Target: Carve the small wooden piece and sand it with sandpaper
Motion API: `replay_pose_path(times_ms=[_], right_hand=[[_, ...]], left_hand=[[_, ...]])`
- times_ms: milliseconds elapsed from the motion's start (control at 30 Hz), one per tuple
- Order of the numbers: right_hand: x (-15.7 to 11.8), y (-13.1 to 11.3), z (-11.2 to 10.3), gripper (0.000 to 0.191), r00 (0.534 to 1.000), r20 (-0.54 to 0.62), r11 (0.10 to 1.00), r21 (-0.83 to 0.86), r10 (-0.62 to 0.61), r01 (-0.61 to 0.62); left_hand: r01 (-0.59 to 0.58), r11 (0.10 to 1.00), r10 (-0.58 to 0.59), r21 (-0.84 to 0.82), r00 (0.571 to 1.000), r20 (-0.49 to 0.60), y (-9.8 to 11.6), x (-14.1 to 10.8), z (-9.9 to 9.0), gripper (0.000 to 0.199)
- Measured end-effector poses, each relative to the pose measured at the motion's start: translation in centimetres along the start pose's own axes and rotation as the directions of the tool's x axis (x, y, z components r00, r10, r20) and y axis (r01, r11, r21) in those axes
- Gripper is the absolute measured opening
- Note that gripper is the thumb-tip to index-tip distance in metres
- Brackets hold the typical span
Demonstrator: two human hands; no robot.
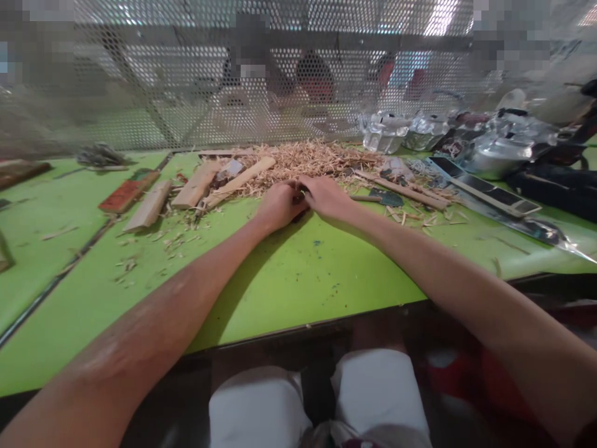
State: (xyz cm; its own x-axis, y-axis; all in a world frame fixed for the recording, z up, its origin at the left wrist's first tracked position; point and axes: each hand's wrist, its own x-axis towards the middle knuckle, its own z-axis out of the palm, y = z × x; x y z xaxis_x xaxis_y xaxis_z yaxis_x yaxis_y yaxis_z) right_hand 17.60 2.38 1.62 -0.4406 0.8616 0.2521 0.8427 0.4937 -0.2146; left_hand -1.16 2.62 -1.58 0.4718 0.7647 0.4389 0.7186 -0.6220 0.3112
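Note:
My left hand (280, 204) and my right hand (325, 196) meet over the green table (298, 267), at the near edge of a heap of wood shavings (308, 162). The fingers of both hands are curled around a small dark thing between them, too hidden to name. A thin wooden stick (366, 198) lies just right of my right hand. To the left of my left hand rests a pale wooden piece (242, 180), slanting up toward the shavings.
Wooden blocks (196, 185) and a red-orange block (128, 191) lie at the left. A long stick (405, 189), a ruler-like strip (485, 186) and plastic-wrapped items (385, 132) lie at the right. A perforated metal screen (186, 93) stands behind, with people beyond it.

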Motion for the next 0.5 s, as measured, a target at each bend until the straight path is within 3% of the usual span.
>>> replay_pose_path(times_ms=[167, 500], right_hand=[[-0.3, -0.23, -0.06, 0.038, 1.0, -0.026, 1.0, 0.017, 0.0, 0.0], [-0.4, -0.48, -0.25, 0.036, 0.999, -0.027, 0.999, 0.024, 0.034, -0.033]], left_hand=[[-0.09, 0.996, 0.09, 0.022, 0.996, 0.025, -0.12, -0.09, 0.12, 0.025], [-0.068, 0.998, 0.068, 0.004, 0.996, 0.051, -0.54, 0.47, 0.3, 0.024]])
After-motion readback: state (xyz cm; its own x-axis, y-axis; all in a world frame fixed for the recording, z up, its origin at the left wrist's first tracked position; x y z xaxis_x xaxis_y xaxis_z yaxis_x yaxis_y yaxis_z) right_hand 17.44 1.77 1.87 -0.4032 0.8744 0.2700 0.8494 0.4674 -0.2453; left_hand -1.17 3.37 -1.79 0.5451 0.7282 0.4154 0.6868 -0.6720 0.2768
